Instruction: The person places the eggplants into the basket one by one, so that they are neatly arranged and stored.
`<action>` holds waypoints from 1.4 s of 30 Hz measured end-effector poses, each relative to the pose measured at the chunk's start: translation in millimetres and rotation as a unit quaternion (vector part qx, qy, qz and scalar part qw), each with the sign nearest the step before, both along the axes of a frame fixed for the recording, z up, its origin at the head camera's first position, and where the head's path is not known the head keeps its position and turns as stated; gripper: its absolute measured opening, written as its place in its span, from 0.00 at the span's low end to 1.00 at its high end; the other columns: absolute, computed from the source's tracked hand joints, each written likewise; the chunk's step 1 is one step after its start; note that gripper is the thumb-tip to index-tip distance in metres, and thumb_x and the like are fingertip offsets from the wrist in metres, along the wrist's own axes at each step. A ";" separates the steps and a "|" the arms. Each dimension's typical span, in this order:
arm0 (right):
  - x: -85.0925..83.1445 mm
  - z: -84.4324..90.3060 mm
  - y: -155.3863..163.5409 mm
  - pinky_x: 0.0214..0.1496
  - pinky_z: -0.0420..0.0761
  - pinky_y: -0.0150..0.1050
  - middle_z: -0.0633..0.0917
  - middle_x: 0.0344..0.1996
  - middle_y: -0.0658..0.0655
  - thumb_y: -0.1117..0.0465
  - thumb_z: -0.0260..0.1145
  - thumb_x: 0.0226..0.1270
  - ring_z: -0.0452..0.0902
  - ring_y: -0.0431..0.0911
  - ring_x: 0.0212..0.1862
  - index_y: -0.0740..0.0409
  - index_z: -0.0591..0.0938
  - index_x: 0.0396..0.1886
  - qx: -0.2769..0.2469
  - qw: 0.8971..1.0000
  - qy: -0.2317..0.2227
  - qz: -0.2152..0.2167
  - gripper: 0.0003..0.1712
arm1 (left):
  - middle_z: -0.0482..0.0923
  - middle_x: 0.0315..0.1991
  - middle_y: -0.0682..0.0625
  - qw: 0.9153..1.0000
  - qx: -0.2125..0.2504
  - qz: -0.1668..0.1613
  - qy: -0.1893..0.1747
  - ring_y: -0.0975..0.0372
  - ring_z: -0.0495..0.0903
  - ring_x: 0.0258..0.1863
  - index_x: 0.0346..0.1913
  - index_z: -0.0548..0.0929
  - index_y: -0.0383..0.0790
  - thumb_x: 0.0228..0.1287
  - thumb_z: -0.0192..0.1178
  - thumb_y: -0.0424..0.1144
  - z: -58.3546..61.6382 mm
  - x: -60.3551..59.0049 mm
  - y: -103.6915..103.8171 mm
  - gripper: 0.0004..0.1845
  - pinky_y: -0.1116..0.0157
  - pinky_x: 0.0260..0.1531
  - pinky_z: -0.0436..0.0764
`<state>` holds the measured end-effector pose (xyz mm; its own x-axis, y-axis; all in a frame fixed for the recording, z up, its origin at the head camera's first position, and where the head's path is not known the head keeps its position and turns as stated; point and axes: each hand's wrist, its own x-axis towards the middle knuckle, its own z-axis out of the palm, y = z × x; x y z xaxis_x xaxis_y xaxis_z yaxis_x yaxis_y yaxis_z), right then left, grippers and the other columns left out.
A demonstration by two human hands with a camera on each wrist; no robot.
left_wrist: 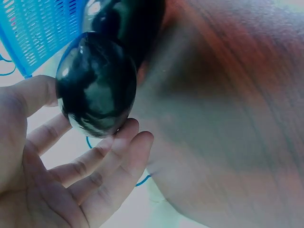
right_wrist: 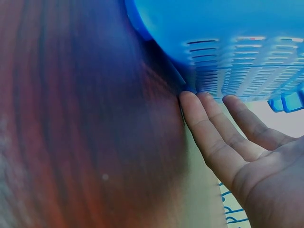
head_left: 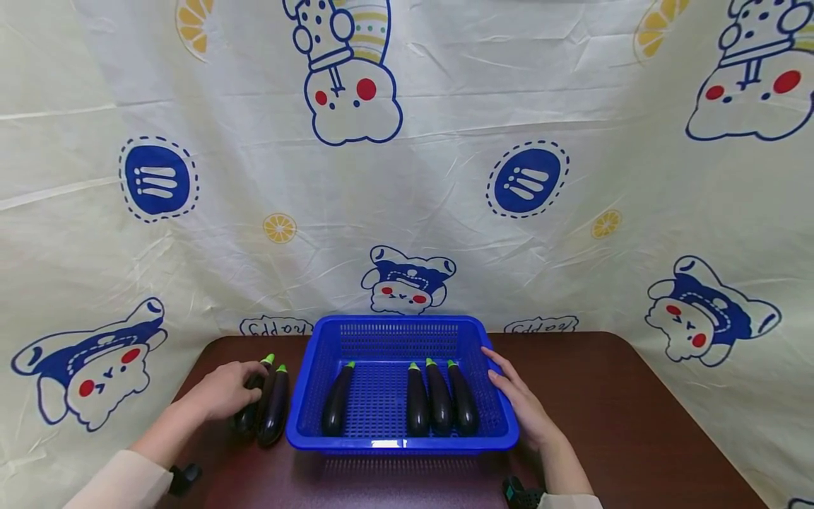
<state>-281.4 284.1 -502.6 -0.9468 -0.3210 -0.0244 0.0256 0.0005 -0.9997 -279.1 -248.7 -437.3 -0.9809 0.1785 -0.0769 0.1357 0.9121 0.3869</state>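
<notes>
My left hand [head_left: 222, 390] grips a dark, glossy eggplant [head_left: 245, 418] on the table, left of the blue plastic basket [head_left: 458, 444]. In the left wrist view the rounded end of this eggplant [left_wrist: 97, 88] sits between thumb and fingers. A second eggplant [head_left: 275, 410] lies right beside it, between the hand and the basket. Inside the basket, one eggplant [head_left: 337, 403] lies at the left and three lie side by side at the right, green tips pointing away. My right hand [head_left: 524, 406] rests against the basket's right side, with fingers extended along its perforated wall [right_wrist: 247, 59] in the right wrist view.
The dark brown wooden table [head_left: 610, 410] extends to the right of the basket. Behind it hangs a pale cloth [head_left: 445, 184] printed with cartoon figures and orange slices. The basket's far rim stands close to this cloth.
</notes>
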 end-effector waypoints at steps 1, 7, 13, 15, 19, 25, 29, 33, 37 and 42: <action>-0.1 -0.1 -0.3 0.58 0.82 0.62 0.53 0.82 0.64 0.45 0.45 0.86 0.65 0.71 0.74 0.35 0.52 0.84 -0.001 1.000 -0.002 -0.001 0.32 | 0.85 0.46 0.42 1.000 0.001 0.000 0.001 0.55 0.78 0.39 0.55 0.85 0.43 0.64 0.67 0.38 0.7 0.1 0.1 0.17 0.54 0.40 0.79; 0.2 -0.6 -1.2 0.58 0.82 0.62 0.53 0.82 0.64 0.46 0.45 0.86 0.63 0.72 0.74 0.36 0.51 0.84 0.000 1.000 0.000 0.000 0.32 | 0.85 0.37 0.48 1.000 0.013 -0.002 0.009 0.58 0.79 0.34 0.56 0.85 0.42 0.64 0.67 0.38 9.3 1.2 4.1 0.17 0.57 0.36 0.78; -0.2 -0.9 -1.1 0.59 0.81 0.62 0.53 0.82 0.64 0.46 0.45 0.86 0.63 0.72 0.74 0.36 0.51 0.84 0.003 1.000 0.005 0.002 0.32 | 0.78 0.25 0.51 0.999 0.030 -0.008 0.009 0.60 0.75 0.25 0.58 0.83 0.40 0.66 0.65 0.37 21.8 2.1 12.3 0.18 0.61 0.29 0.74; -0.7 -1.0 -1.5 0.60 0.81 0.62 0.52 0.82 0.63 0.46 0.45 0.86 0.62 0.72 0.74 0.36 0.51 0.84 0.004 1.000 0.006 0.003 0.32 | 0.76 0.24 0.51 0.999 0.026 -0.013 0.018 0.60 0.74 0.24 0.58 0.84 0.41 0.65 0.65 0.38 25.8 2.1 14.5 0.18 0.61 0.28 0.72; -1.4 -0.8 -2.4 0.60 0.81 0.62 0.52 0.82 0.63 0.46 0.45 0.86 0.62 0.72 0.75 0.36 0.51 0.84 0.005 1.000 0.005 0.002 0.32 | 0.74 0.24 0.52 0.999 0.017 -0.027 0.037 0.61 0.71 0.24 0.57 0.84 0.42 0.64 0.66 0.40 33.9 1.6 18.8 0.19 0.62 0.28 0.69; -0.4 0.3 -2.5 0.60 0.81 0.62 0.53 0.82 0.63 0.45 0.45 0.86 0.63 0.71 0.74 0.36 0.52 0.84 0.007 1.000 0.001 -0.003 0.33 | 0.69 0.21 0.54 0.997 0.019 -0.048 0.056 0.62 0.69 0.22 0.58 0.84 0.46 0.64 0.65 0.41 49.9 0.5 28.2 0.19 0.62 0.29 0.67; 0.3 1.2 -2.6 0.60 0.81 0.63 0.52 0.83 0.63 0.45 0.45 0.86 0.62 0.72 0.75 0.36 0.51 0.84 0.008 1.000 0.004 -0.003 0.33 | 0.64 0.19 0.55 0.996 0.021 -0.059 0.068 0.62 0.66 0.21 0.58 0.84 0.46 0.65 0.66 0.42 60.7 -2.8 35.4 0.19 0.63 0.28 0.65; 0.2 1.5 -3.0 0.59 0.81 0.64 0.52 0.83 0.63 0.45 0.45 0.86 0.61 0.74 0.75 0.36 0.51 0.84 0.007 1.000 0.005 -0.005 0.33 | 0.64 0.19 0.55 0.995 0.020 -0.064 0.069 0.61 0.66 0.22 0.59 0.84 0.46 0.66 0.65 0.43 69.9 -5.5 46.6 0.19 0.62 0.29 0.65; 0.3 1.3 -3.3 0.59 0.80 0.65 0.52 0.83 0.63 0.45 0.45 0.86 0.60 0.74 0.75 0.36 0.52 0.84 0.009 1.000 0.003 -0.011 0.32 | 0.68 0.22 0.53 0.994 0.023 -0.077 0.073 0.61 0.68 0.25 0.60 0.84 0.44 0.68 0.65 0.42 76.8 -6.9 60.3 0.19 0.61 0.32 0.67; 0.7 0.9 -4.5 0.60 0.80 0.65 0.51 0.83 0.62 0.46 0.46 0.86 0.59 0.74 0.76 0.36 0.52 0.84 0.009 1.000 0.003 -0.015 0.32 | 0.69 0.23 0.52 0.992 0.020 -0.087 0.084 0.61 0.68 0.25 0.60 0.84 0.43 0.67 0.65 0.42 79.1 -7.2 74.7 0.19 0.61 0.33 0.67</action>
